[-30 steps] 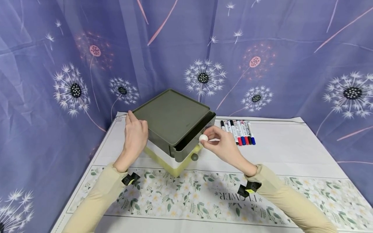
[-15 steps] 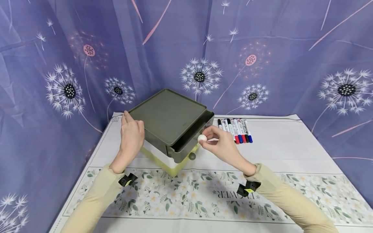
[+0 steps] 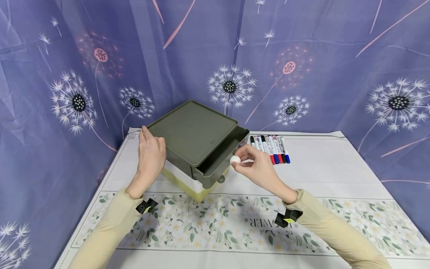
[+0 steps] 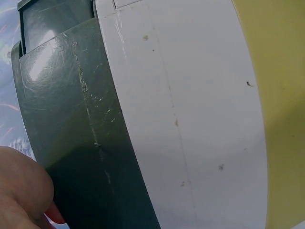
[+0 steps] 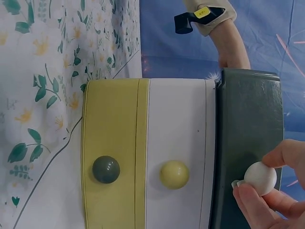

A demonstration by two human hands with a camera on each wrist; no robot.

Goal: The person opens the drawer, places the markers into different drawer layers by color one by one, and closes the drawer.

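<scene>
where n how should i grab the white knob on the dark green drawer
I'd pinch the white knob around its rounded sides, coming from in front of the dark green drawer: it is ball-shaped and sticks out from that face, so opposing sides are reachable. The right hand pinches it that way.

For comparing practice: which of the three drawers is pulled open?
The dark green top drawer, whose white knob the right hand pinches: it juts out, while the white drawer and yellow drawer sit shut.
</scene>
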